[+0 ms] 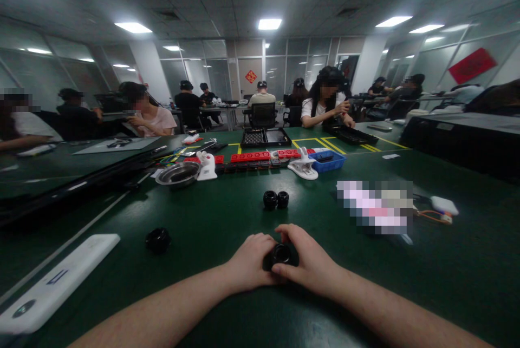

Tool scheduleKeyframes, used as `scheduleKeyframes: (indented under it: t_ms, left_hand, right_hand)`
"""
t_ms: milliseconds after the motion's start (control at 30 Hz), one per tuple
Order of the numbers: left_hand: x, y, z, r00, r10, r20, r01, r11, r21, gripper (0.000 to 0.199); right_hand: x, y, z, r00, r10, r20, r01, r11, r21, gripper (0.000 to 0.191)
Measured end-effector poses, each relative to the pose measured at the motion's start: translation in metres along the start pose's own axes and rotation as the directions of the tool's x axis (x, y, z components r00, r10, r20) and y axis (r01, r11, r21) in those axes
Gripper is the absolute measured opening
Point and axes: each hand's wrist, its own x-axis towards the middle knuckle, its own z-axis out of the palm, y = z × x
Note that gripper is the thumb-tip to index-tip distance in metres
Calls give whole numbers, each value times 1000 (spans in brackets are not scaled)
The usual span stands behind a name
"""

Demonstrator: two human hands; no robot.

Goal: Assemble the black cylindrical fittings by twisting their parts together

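In front of me, low in the head view, a black round part (281, 254) with a hollow opening at its top is held between both hands. My right hand (312, 261) curls round it, thumb on the near side and fingers over the far side. My left hand (252, 262) is closed against its left side; its fingertips are partly hidden. Two similar black ribbed round parts, a left one (270, 199) and a right one (283, 199), stand side by side farther off. Another black round part (158, 240) lies to the left.
A white elongated panel (65, 277) lies at left. Across the green table (211, 212) are a metal bowl (177, 174), white clamps (303, 166), red modules (249, 157) and a blue bin (329, 162). A large black case (467, 139) stands right. Several people work beyond.
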Motion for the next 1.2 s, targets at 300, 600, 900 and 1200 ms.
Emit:
scheduleKeyframes:
  t_ms: [300,600,900,1200]
  left_hand:
    - [-1,4,-4,1000,-14,18,14,999,-46,47]
    - [-1,2,-3,1000,-26,15,26,999,-28,44]
    - [-1,0,-1,1000,-6,19,6,999,-35,47]
    - [-1,1,0,1000,-12,2,12,1000,-13,47]
  right_hand:
    - [-3,0,-3,989,-141,41,137,987,80,51]
    - [-2,-3,-4,996,-81,48,78,995,59,45]
    - [-2,1,-1,995,-82,53,79,996,46,60]
    - [-2,2,-2,993,-110,35,107,992,64,51]
